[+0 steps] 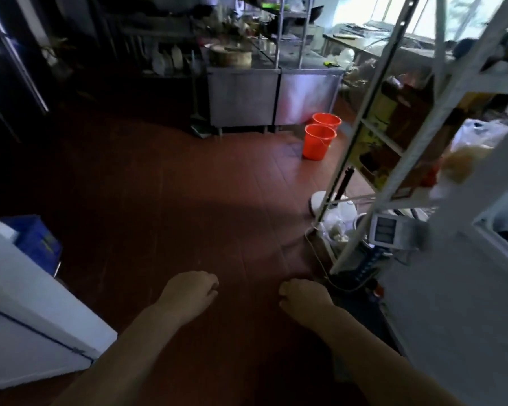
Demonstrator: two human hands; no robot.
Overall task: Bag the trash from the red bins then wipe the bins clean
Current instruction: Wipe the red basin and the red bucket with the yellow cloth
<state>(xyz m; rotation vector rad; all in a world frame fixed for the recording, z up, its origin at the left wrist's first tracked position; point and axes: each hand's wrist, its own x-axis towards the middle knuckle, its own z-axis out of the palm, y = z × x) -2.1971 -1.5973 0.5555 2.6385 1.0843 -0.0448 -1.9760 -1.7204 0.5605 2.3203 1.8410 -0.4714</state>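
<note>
Two red bins stand on the brown floor at the right end of a steel counter, far ahead of me. The nearer red bin is in front, and the second red bin sits just behind it, partly hidden. What lies inside them cannot be seen from here. My left hand and my right hand are held out low in front of me, side by side, fingers curled under and holding nothing. Both hands are far from the bins.
A white metal shelving rack with boxes and bags stands close on my right, with a scale and cables at its foot. A white appliance and a blue crate are on my left. The steel counter crosses the far end.
</note>
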